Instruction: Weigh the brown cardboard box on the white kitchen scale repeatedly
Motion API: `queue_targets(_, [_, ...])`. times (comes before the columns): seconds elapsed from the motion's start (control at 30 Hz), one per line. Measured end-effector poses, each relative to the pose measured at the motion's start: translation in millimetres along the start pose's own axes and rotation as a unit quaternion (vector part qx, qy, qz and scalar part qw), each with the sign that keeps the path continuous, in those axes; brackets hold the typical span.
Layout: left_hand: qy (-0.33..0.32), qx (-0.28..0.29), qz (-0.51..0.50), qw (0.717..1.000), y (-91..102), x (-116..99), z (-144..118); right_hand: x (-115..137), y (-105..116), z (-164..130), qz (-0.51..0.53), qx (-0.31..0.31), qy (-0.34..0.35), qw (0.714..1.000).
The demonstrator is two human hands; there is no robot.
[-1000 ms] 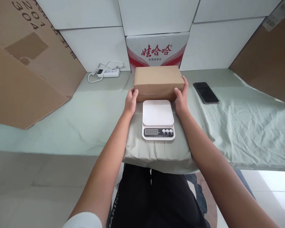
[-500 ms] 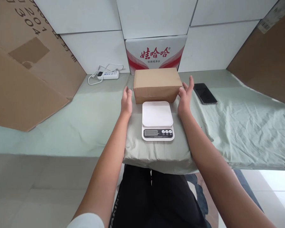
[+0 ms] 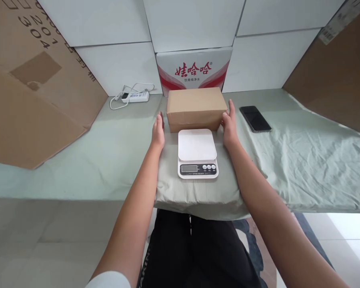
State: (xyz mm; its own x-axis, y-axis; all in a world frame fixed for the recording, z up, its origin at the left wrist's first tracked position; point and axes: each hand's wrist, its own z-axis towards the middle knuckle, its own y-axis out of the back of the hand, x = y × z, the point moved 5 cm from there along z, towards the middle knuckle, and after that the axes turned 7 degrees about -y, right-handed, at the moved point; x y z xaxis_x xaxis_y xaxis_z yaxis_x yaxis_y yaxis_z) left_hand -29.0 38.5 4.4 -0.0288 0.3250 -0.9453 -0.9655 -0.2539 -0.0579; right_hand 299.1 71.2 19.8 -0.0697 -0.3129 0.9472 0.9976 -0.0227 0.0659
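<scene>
While the head view showed both arms stretched forward, the left hand point(image 3: 158, 134) stood just beside the left end of a cardboard box point(image 3: 197, 100), its fingers straight, close together and holding nothing. The right hand point(image 3: 229, 130) was at the other end, thumb and forefinger spread wide, the thumb by the near corner; whether it touched the cardboard or only came close, I could not tell. Between the two sets of fingers, the box sat on a pale green cloth point(image 3: 132, 160), its top shut and its contents hidden. Beyond the fingertips, directly behind it, stood a white carton point(image 3: 193, 72) with red lettering and red and grey bands, its inside also out of sight. Well out from the left fingers rose a large cardboard panel point(image 3: 27, 108) with dark printing. The box itself was plain tan, wider than deep, with a smooth, pale top and a darker front. Nearer the body than the fingers, between the wrists, lay a white scale point(image 3: 197, 146); right of the right fingers lay a black phone point(image 3: 255, 119), and left of the left fingers, farther back, a white power strip point(image 3: 136, 97).
</scene>
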Motion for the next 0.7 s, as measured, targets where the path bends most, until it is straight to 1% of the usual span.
queue_targets(0.13, [-0.007,0.027,-0.029,0.999,-8.5,-4.9,-3.5,3.9,-5.9,-3.6,0.049,-0.008,-0.045,0.998])
queue_targets(0.23, [-0.025,0.063,-0.039,0.997,-14.9,-10.0,-5.6,4.0,-9.6,-4.1,0.063,-0.021,-0.054,0.996])
queue_targets(0.3, [-0.029,0.076,-0.038,0.996,-17.4,-12.1,-6.6,4.9,-13.1,-4.1,0.069,-0.027,-0.051,0.996])
queue_targets(0.4, [-0.048,0.072,-0.03,0.996,-17.9,-17.2,-6.9,11.1,-18.3,-4.5,0.077,-0.032,-0.032,0.996])
queue_targets(0.53, [-0.109,0.051,-0.016,0.993,-15.1,-33.1,-9.0,31.8,-20.4,-10.0,0.068,-0.033,0.028,0.997])
queue_targets(0.6, [-0.135,0.047,-0.005,0.99,-13.5,-42.9,-13.6,43.9,-19.2,-15.8,0.049,-0.032,0.051,0.997])
queue_targets(0.7, [-0.158,0.05,0.017,0.986,-10.6,-56.7,-28.1,58.3,-14.7,-28.8,0.019,-0.032,0.065,0.997])
